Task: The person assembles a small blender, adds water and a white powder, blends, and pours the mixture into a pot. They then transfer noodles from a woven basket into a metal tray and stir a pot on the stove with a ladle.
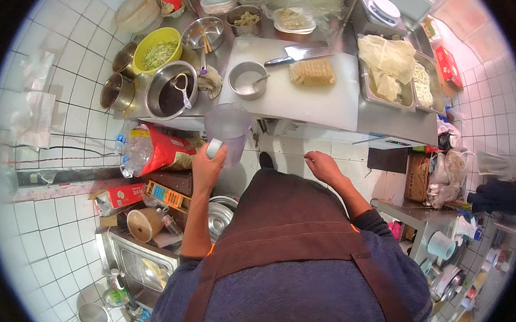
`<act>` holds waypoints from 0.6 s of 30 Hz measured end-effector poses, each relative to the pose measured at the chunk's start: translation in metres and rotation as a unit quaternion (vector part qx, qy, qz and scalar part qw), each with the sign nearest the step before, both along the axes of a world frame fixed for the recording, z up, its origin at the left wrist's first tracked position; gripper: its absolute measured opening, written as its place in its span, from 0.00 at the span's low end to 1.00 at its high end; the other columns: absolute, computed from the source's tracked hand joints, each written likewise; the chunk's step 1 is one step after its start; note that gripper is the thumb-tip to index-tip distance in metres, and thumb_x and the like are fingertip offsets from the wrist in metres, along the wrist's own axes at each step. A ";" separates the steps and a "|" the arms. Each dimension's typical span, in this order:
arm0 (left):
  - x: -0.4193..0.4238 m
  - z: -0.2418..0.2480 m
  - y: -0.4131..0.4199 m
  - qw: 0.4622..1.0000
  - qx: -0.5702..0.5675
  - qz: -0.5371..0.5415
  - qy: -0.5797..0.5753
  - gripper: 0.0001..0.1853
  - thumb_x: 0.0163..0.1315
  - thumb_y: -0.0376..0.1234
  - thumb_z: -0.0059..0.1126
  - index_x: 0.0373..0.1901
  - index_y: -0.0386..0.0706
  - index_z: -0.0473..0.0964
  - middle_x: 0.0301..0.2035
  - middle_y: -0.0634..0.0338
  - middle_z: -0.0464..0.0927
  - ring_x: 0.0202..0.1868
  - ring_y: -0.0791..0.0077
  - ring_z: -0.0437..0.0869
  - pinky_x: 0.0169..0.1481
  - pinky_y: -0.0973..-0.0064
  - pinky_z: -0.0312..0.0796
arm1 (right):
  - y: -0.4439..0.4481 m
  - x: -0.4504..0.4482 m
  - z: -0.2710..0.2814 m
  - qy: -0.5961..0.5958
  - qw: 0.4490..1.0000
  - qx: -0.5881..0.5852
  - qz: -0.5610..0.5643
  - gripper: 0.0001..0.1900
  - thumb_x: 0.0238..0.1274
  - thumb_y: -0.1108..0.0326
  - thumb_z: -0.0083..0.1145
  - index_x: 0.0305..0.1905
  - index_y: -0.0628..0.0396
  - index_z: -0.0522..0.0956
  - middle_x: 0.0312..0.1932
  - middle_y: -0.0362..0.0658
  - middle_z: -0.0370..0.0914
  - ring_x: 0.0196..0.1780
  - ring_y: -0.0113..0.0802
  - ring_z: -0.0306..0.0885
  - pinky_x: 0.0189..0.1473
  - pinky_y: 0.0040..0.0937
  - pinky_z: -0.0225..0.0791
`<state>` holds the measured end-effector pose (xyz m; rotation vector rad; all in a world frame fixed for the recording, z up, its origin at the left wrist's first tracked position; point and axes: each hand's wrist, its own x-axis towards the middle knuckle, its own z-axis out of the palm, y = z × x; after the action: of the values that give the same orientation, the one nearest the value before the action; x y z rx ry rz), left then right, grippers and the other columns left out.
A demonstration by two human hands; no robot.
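Note:
My left hand grips the pale handle of a clear plastic pitcher. The pitcher hangs in front of the counter's edge, and its contents are hard to make out. Away to the right, my right hand is over the floor, holding nothing, with loosely bent fingers. Beyond the pitcher, a small metal pot with a spoon in it rests on a white cutting board. A cleaver and a block of dried noodles lie on the same board. Left of it, a steel bowl holds dark liquid and a ladle.
A yellow-green bowl of shredded vegetables stands at the counter's left. To the right, metal trays hold noodles and a cloth. A red bag and plastic bottles are beside my left arm. A metal table stands behind my right arm.

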<state>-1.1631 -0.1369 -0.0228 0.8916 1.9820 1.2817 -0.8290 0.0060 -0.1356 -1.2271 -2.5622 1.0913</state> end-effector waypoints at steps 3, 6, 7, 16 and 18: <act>-0.018 0.010 0.047 0.993 -0.017 -0.001 0.120 0.15 0.62 0.39 0.68 0.29 0.35 0.78 0.19 0.58 0.78 0.22 0.72 0.80 0.29 0.70 0.70 | 0.025 -0.026 0.011 -0.001 0.999 -0.026 0.023 0.12 0.69 0.63 0.52 0.47 0.58 0.81 0.44 0.56 0.82 0.50 0.57 0.79 0.53 0.50 0.72; -0.033 0.023 0.081 0.967 -0.045 -0.021 0.248 0.18 0.61 0.42 0.69 0.28 0.35 0.78 0.21 0.53 0.80 0.24 0.65 0.81 0.31 0.67 0.72 | 0.044 -0.044 0.019 -0.013 0.997 -0.062 0.049 0.13 0.69 0.64 0.52 0.50 0.58 0.81 0.45 0.54 0.82 0.51 0.55 0.79 0.54 0.48 0.72; -0.036 0.026 0.092 0.957 -0.065 -0.028 0.282 0.19 0.60 0.43 0.70 0.27 0.35 0.78 0.22 0.49 0.80 0.25 0.59 0.83 0.31 0.64 0.72 | 0.052 -0.049 0.020 -0.008 0.996 -0.067 0.059 0.13 0.69 0.64 0.52 0.50 0.57 0.81 0.45 0.54 0.82 0.51 0.55 0.79 0.54 0.48 0.72; -0.033 0.041 0.166 0.885 -0.178 -0.044 0.428 0.23 0.56 0.50 0.70 0.26 0.37 0.78 0.24 0.42 0.81 0.30 0.43 0.84 0.33 0.53 0.74 | 0.150 -0.093 0.021 0.070 0.986 -0.048 0.141 0.11 0.68 0.63 0.53 0.46 0.56 0.81 0.42 0.54 0.81 0.46 0.59 0.79 0.49 0.51 0.73; -0.027 0.042 0.176 0.879 -0.193 -0.052 0.434 0.22 0.55 0.50 0.70 0.26 0.38 0.79 0.24 0.43 0.81 0.29 0.43 0.84 0.33 0.53 0.74 | 0.166 -0.106 0.023 0.103 0.983 -0.029 0.146 0.12 0.70 0.63 0.51 0.50 0.56 0.80 0.40 0.53 0.82 0.44 0.52 0.82 0.46 0.47 0.74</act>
<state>-1.1904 0.0388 0.0189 1.4949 2.6635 0.3675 -0.9354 0.1721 -0.1124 -0.7144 -2.6166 1.2788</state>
